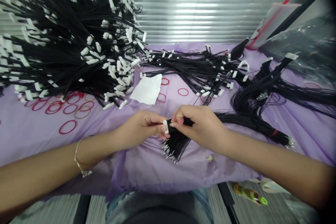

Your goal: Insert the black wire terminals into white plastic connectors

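My left hand point(141, 126) and my right hand point(199, 126) meet over the purple sheet point(39, 136), fingers pinched together. Between their fingertips sits a small white connector point(165, 126). My right hand also grips a bundle of thin black wires point(175, 145) whose bare metal ends fan out below toward me. The rest of that bundle runs right from under my right hand to a red-banded end point(274, 133). A thin bracelet circles my left wrist.
A big heap of black wires with white connectors point(70, 42) fills the far left. More finished wires point(199, 66) lie at centre back, loose black bundles point(265, 87) to the right. Red rubber bands point(68, 126) and a white paper scrap point(147, 90) lie on the sheet. A ribbed metal wall stands behind.
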Tool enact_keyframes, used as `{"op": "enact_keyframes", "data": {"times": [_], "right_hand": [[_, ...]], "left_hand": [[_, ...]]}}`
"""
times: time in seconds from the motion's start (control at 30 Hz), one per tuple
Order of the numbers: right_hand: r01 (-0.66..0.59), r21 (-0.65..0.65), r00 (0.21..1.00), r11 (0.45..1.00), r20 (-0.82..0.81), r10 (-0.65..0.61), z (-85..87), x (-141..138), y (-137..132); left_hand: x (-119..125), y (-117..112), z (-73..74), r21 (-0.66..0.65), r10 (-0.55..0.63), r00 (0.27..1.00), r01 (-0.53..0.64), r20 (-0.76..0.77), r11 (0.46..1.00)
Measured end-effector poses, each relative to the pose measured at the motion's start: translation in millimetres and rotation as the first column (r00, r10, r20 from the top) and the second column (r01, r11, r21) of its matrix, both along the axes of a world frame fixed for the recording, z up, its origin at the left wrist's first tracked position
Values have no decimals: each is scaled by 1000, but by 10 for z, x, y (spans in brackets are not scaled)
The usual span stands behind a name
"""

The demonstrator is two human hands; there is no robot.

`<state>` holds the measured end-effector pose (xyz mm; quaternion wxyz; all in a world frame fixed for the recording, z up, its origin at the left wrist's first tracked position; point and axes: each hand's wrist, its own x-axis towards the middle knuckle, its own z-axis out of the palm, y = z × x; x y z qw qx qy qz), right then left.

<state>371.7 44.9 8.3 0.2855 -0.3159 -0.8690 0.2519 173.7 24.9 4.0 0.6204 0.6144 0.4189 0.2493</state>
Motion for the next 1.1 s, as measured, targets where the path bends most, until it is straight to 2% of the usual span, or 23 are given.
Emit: {"op": "enact_keyframes", "data": {"times": [0.23, 0.4, 0.5, 0.7, 0.93, 1.1], "right_hand": [[26, -28, 998, 999, 52, -25, 57, 0, 13], [80, -117, 994, 990, 88, -70, 123, 8, 24], [102, -135, 992, 986, 94, -89, 135, 11, 25], [104, -154, 993, 983, 78, -93, 117, -1, 37], [199, -122, 979, 972, 66, -192, 80, -24, 0], [134, -171, 991, 976, -7, -137, 33, -13, 9]], "left_hand": [[28, 3, 10, -49, 4, 999, -1, 53, 999], [75, -24, 37, -75, 80, 996, -76, 44, 994], [86, -26, 43, -75, 58, 998, -55, 35, 996], [54, -7, 25, -68, 41, 998, -37, 53, 997], [52, 11, 28, -117, 57, 996, -49, 68, 992], [45, 16, -1, -100, 63, 994, -54, 85, 994]]}}
